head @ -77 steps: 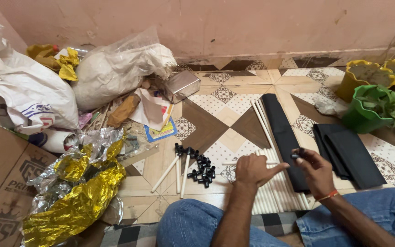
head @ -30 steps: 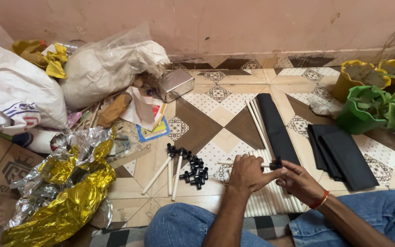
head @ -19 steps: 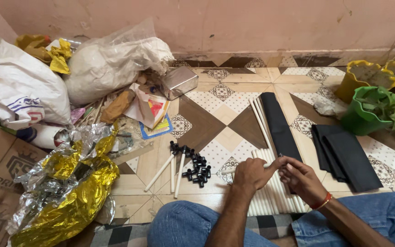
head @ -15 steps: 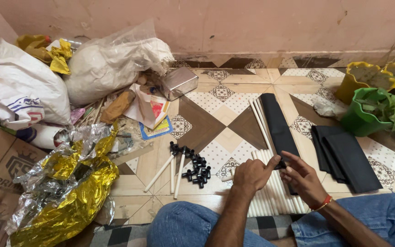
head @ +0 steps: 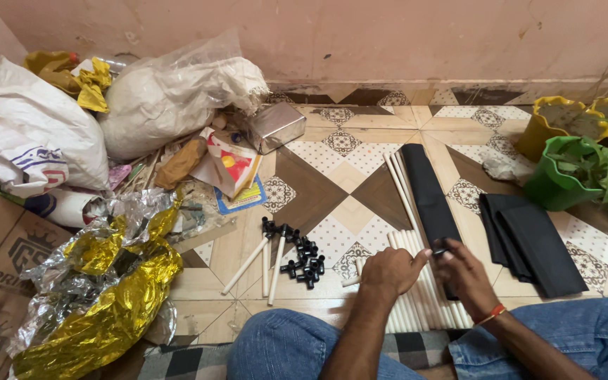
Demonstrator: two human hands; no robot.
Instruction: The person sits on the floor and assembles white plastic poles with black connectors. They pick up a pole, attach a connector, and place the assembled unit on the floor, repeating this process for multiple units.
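Your left hand (head: 388, 271) fingers curled over the white rods (head: 416, 295), your right hand (head: 462, 271) pinching a small black connector (head: 439, 249) just at one o'clock of the left, black connectors (head: 304, 257) heaped at nine o'clock, long black roll (head: 427, 193) at twelve, green pot (head: 575, 172) beyond at two.

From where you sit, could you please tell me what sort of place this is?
Probably a corner of a home, used as a floor workspace: patterned floor tiles meet a pink wall, potted plants stand on the right, and filled sacks pile up on the left.
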